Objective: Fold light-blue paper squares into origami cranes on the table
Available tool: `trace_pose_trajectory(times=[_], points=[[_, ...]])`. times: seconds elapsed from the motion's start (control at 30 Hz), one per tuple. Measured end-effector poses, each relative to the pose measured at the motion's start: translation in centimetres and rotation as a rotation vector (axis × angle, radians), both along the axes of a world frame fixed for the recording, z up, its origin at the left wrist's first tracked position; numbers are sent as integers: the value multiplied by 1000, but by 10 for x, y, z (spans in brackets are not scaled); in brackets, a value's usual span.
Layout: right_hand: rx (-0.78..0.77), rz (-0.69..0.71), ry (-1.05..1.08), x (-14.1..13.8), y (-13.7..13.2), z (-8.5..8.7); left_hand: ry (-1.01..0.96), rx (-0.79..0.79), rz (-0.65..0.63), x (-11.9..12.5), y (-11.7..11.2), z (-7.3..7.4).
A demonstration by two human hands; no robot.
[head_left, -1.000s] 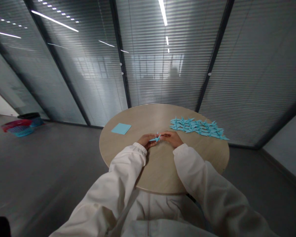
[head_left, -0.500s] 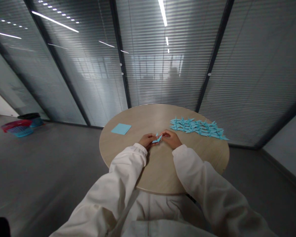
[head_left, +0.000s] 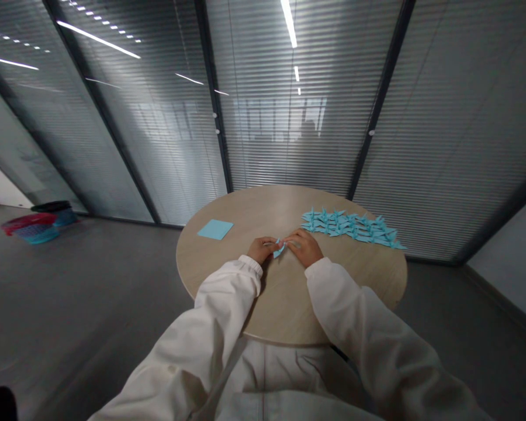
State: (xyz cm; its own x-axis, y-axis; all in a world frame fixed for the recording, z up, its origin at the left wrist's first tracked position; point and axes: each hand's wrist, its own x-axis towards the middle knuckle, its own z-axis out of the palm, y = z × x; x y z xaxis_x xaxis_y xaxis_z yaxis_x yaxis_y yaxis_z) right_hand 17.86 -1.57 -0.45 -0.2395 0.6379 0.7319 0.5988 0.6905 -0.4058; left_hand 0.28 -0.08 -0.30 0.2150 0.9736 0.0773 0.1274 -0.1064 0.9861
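Between my hands, above the middle of the round table, is a small light-blue origami crane [head_left: 279, 251], partly hidden by my fingers. My left hand [head_left: 262, 250] pinches it from the left side. From the right, the fingertips of my right hand [head_left: 305, 248] close on its other side. Several finished light-blue paper cranes [head_left: 350, 225] stand packed in rows just beyond my right hand. To the left, a flat square of light-blue paper [head_left: 215, 229] lies on the tabletop.
The round wooden table [head_left: 289, 318] reaches close to my body. Behind it stands a glass partition with blinds [head_left: 284, 158]. On the floor at the far left are a blue basket with a red rim [head_left: 35, 230] and a dark-topped bin [head_left: 61, 213].
The crane has turned and tilted between my fingers, and less of it shows now. My right hand's fingers have shifted slightly to the left over it. Everything else stays put.
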Motion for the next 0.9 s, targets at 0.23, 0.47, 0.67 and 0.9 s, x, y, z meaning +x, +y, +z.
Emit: trace_pose_trajectory(times=[0.23,0.47,0.67,0.9], points=[[55,-54,-71,-2,-6,4,13,17,26,2,-3,3],[89,-99,-98,-6,-11,5,-85,5,54,8,-14,13],[124,-130,-137,-9,-12,5,-160,-36,63,10,-17,11],[149,-147,-208,-9,-12,5,-252,-67,-26,11,-11,-4]])
